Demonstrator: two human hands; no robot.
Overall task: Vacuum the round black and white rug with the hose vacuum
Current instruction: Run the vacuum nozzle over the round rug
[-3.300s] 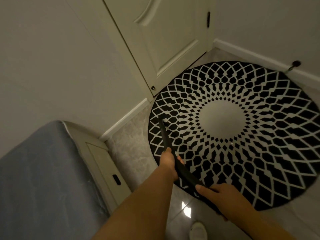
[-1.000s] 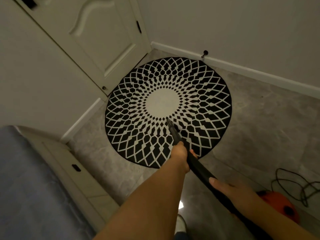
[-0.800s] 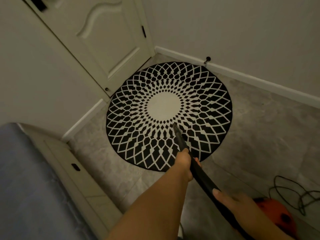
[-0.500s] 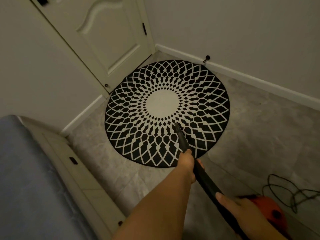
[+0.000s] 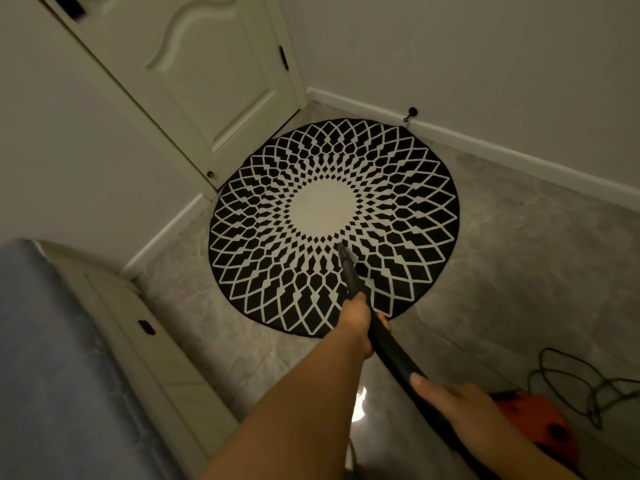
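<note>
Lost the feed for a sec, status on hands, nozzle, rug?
Left hand and right hand both shut on wand. Nozzle on rug, just below its white centre. Cord off right, clear.

No legible text anywhere.

The rug (image 5: 332,223) looks like matt woven cloth; the floor (image 5: 519,258) is glossy marbled tile; the vacuum tube (image 5: 391,348) at five o'clock is smooth matt plastic.
</note>
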